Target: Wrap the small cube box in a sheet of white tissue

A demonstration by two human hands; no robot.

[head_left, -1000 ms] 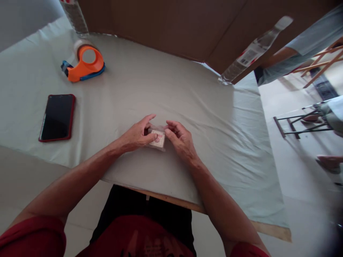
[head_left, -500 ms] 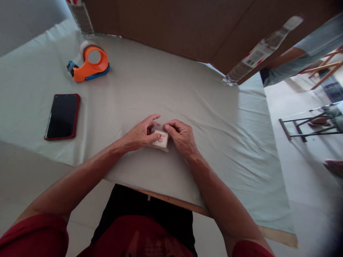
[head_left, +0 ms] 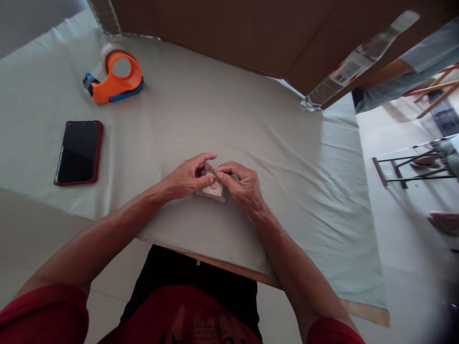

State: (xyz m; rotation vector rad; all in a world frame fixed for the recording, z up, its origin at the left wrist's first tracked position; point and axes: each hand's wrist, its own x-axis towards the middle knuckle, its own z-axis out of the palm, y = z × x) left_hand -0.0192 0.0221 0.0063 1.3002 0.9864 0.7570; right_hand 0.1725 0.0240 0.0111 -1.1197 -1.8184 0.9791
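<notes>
The small pale box (head_left: 215, 189) with red print is between your left hand (head_left: 187, 177) and your right hand (head_left: 244, 185), at the near side of the bench (head_left: 233, 126). Your left grips it, thumb on top; your right pinches thumb to forefinger at its far edge, on something too small to make out.

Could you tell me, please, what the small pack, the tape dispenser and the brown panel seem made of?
Small pack: perhaps card within clear film; its face is pale and printed, its edge seemingly translucent.
Tape dispenser: probably moulded plastic, smooth, in bright orange and blue.
Brown panel: likely cardboard, with a dull, matt face and a straight crease.
</notes>
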